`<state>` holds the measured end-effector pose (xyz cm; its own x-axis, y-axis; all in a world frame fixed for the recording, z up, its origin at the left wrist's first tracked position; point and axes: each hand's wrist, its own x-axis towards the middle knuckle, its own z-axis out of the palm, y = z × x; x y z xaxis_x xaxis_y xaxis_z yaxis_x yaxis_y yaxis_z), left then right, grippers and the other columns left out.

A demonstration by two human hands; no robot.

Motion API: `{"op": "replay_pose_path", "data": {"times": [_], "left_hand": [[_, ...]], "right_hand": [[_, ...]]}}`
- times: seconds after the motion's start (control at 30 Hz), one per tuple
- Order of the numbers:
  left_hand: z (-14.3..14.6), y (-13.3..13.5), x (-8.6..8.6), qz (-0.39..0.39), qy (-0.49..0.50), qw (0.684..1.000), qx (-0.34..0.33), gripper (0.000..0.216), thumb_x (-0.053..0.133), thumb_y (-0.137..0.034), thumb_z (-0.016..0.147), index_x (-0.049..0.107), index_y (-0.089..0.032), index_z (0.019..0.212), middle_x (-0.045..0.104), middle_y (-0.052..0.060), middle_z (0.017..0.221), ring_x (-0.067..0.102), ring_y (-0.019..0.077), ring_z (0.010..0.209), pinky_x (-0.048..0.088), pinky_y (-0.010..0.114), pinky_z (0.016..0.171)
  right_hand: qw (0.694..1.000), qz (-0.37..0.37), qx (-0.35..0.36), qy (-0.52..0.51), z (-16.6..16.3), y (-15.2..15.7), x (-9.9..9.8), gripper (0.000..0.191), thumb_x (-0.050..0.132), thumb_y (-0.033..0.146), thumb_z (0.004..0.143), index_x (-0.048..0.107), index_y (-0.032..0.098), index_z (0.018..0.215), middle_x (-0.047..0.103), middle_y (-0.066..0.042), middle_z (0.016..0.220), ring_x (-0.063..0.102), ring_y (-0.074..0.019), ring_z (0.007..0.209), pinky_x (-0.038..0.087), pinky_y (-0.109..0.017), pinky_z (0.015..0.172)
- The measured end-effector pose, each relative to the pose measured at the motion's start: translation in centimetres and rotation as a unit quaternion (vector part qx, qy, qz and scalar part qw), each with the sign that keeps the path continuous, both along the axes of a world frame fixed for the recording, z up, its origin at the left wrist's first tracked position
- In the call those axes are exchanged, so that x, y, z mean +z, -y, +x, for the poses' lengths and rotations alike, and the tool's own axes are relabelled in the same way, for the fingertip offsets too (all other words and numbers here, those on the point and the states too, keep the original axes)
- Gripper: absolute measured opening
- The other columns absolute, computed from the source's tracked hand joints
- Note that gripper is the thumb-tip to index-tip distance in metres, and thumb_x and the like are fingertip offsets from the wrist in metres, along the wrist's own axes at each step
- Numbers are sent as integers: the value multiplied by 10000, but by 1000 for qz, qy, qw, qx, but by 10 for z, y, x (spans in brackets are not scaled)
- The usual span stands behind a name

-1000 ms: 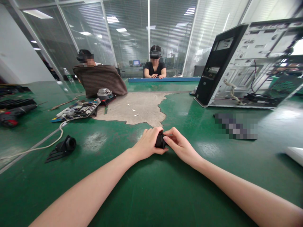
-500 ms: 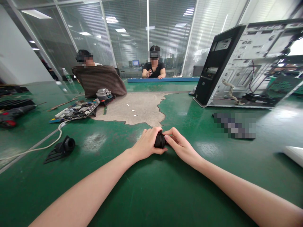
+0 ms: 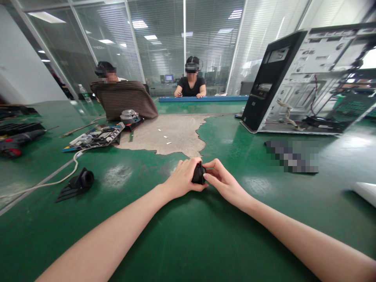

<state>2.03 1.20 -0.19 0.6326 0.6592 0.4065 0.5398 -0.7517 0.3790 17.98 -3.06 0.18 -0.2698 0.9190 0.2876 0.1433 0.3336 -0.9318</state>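
Between my hands, a little above the green tabletop, is a small black part [image 3: 198, 174] with a ridged edge; its exact kind is hard to make out. My left hand [image 3: 184, 176] wraps round it from the left, thumb beneath and fingers over the far side. From the right, my right hand [image 3: 221, 178] pinches its right end with thumb and fingertips. The fingers cover much of the part. To the left on the table lies a black plastic duct-like piece [image 3: 78, 183] with a round opening and a slatted base.
An opened computer case [image 3: 273, 82] stands at the right. A circuit board [image 3: 98, 137], a heatsink fan [image 3: 130, 117], a pale cable [image 3: 70, 170] and a red-and-black power tool [image 3: 17, 145] lie left. A blurred flat object [image 3: 290, 156] lies right. Two people [image 3: 191, 82] sit across.
Both hands keep their hold on the black part; the right thumb and fingertips have shifted very slightly on its end. The person opposite has lowered one hand.
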Motion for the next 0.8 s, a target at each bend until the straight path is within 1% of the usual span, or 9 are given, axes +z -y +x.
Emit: {"op": "replay_pose_path", "data": {"times": [0.13, 0.3, 0.47, 0.63, 0.7, 0.8], "left_hand": [[0, 0, 0, 1, 0, 1000, 4, 600, 642, -402, 629, 314, -216, 1095, 515, 62, 1062, 507, 247, 917, 333, 364, 773], [0, -1, 0, 9, -2, 1000, 0, 597, 636, -413, 641, 305, -206, 1093, 522, 61, 1054, 509, 243, 915, 335, 361, 767], [0, 0, 1, 13, -3, 1000, -3, 586, 637, -398, 640, 314, -210, 1091, 519, 54, 1051, 512, 237, 904, 334, 354, 759], [0, -1, 0, 17, -4, 1000, -3, 589, 639, -400, 637, 318, -202, 1089, 519, 58, 1050, 512, 237, 899, 334, 354, 757], [-1, -1, 0, 16, -3, 1000, -4, 606, 639, -418, 636, 311, -200, 1096, 520, 61, 1054, 511, 240, 904, 335, 356, 761], [-1, -1, 0, 16, -4, 1000, -4, 601, 632, -427, 646, 307, -202, 1098, 517, 64, 1069, 507, 242, 921, 335, 356, 769]], "right_hand": [[1000, -2, -20, -3, 0, -3, -1, 93, 467, 293, 822, 455, 222, 882, 522, 13, 804, 546, -122, 743, 461, -252, 648], [999, -28, -24, 7, 0, -6, -1, 153, 477, 291, 808, 468, 209, 937, 532, -21, 923, 546, -140, 826, 467, -286, 714], [1000, -18, 7, 4, 0, -2, 0, 110, 477, 248, 811, 442, 220, 911, 534, 5, 828, 549, -132, 782, 466, -267, 672], [1000, -1, -8, 6, -1, -1, 1, 76, 448, 272, 833, 452, 219, 887, 514, 16, 808, 537, -114, 734, 452, -248, 648], [1000, -1, -20, 8, -1, -3, 0, 92, 448, 280, 831, 458, 212, 893, 514, 6, 841, 533, -116, 752, 455, -253, 665], [1000, -14, -23, 13, 0, -6, -1, 146, 455, 273, 825, 453, 203, 953, 519, -18, 920, 536, -127, 811, 462, -273, 714]]}}
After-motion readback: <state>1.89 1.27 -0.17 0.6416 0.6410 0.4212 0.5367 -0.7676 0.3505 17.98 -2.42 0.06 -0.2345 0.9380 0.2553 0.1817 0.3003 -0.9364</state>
